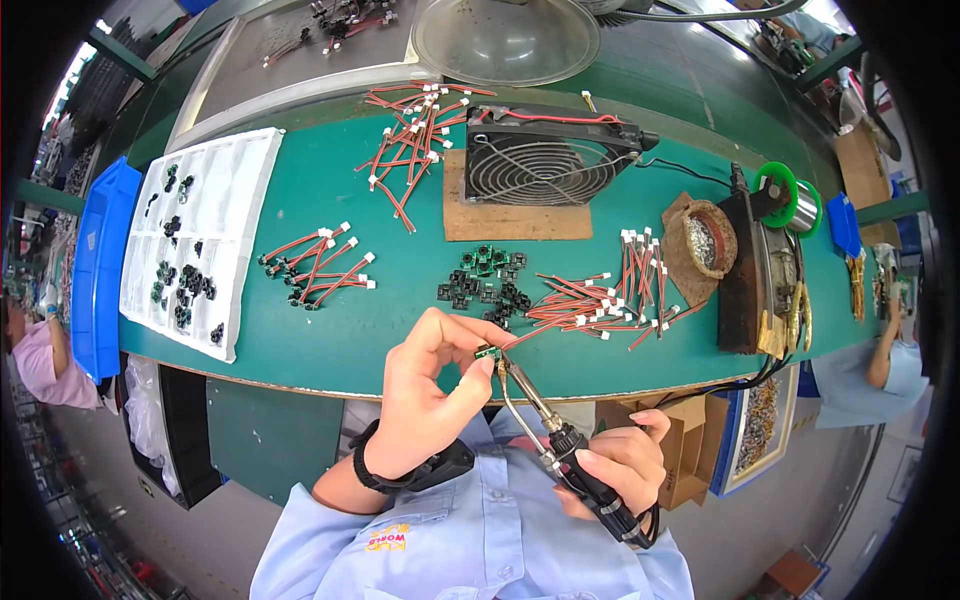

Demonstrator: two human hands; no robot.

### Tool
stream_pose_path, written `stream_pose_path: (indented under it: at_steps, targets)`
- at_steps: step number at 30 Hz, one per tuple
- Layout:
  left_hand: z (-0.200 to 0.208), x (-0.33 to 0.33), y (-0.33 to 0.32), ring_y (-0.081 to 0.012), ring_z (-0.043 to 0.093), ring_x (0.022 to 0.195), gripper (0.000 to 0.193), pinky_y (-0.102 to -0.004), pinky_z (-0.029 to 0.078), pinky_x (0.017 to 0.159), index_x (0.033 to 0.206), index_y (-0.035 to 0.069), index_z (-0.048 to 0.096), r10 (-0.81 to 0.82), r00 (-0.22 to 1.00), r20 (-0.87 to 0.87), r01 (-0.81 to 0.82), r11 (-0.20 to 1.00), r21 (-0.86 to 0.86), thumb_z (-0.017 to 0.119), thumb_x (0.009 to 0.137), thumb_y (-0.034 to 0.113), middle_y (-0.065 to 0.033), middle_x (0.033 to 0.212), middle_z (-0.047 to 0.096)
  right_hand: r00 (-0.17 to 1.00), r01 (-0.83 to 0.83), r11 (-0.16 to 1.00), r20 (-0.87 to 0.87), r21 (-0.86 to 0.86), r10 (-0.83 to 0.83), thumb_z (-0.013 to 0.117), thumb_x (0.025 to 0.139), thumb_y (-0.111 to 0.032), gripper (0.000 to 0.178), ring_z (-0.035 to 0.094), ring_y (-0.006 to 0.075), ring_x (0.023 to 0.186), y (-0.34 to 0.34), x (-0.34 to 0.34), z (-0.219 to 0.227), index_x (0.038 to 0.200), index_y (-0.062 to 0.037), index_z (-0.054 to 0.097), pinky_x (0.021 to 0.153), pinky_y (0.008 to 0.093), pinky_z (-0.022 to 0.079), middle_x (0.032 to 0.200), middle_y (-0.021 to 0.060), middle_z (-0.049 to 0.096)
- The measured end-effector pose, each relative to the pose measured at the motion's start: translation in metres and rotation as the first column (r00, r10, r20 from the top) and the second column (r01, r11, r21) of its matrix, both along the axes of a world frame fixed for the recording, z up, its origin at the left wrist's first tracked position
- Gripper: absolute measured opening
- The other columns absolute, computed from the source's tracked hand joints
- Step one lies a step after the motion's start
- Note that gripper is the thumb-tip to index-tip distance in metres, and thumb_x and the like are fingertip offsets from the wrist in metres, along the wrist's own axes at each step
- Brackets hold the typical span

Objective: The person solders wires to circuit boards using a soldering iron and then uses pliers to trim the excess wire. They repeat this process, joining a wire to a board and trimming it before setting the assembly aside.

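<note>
Over the near edge of the green desk [310,200], the small green board [487,352] is clamped in the grip of the left hand [425,395], thumb and finger together on it. Its longer side seems to run roughly left to right, though fingers hide much of it, so which way it faces I cannot tell. A red-and-black lead [530,336] slants up and right from beside it; whether it is joined on cannot be made out.

At the board's right is the tip of the soldering iron [553,432], whose long axis slopes from the handle, low on the right, up and left to the work. The right hand [625,465] has its fingers closed around that handle. To do this well, I'd keep the board still, heat pad and wire briefly together, and keep fingertips off the hot tip.

Beyond lie loose boards [486,263], more leads [580,305] and a fan [545,172].
</note>
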State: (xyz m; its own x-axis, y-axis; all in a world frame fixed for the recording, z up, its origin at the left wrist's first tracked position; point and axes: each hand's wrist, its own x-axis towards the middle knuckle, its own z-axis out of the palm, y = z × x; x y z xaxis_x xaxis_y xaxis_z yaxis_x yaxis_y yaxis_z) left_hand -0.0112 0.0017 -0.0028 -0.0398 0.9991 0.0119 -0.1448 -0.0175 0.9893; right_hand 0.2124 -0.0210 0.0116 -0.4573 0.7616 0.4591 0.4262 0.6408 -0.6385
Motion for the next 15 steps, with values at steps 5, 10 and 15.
stream_pose_path:
  at_steps: [5,10,15]
  targets:
    - [0.0016,0.0002,-0.0002,-0.0181,0.06,0.09,0.011,-0.0306,0.048,0.079,0.088,0.001,0.043,0.0,0.999,-0.047,0.0,1.0,0.003,0.053,0.084,0.0,-0.0184,0.1,0.061,1.0,-0.009,1.0,0.002,0.009,0.009,0.08,0.057,-0.022,0.046,0.059,0.0142,0.064,0.0005,0.0006,-0.0022,0.099,-0.0133,0.064,0.082,0.0361,0.033,0.075,-0.0005,0.063]
    - [0.0032,-0.0001,-0.0009,-0.0175,0.06,0.089,0.011,-0.0307,0.048,0.079,0.088,0.002,0.043,0.003,0.998,-0.071,-0.003,1.0,0.007,0.053,0.084,0.0,-0.0182,0.1,0.062,1.0,-0.017,1.0,-0.009,0.01,0.018,0.08,0.057,-0.022,0.046,0.059,0.0146,0.064,0.0008,0.0005,-0.0004,0.099,-0.0131,0.064,0.082,0.0365,0.034,0.075,-0.0001,0.063]
    - [0.0045,0.0008,-0.0014,-0.0173,0.06,0.089,0.011,-0.0306,0.048,0.079,0.088,0.002,0.042,0.007,0.997,-0.077,-0.006,1.0,0.012,0.052,0.084,-0.001,-0.0181,0.099,0.062,1.0,-0.014,1.0,-0.027,-0.009,0.014,0.082,0.056,-0.019,0.047,0.061,0.0141,0.066,0.0004,0.0001,0.0004,0.099,-0.0138,0.065,0.082,0.0351,0.034,0.078,-0.0004,0.064]
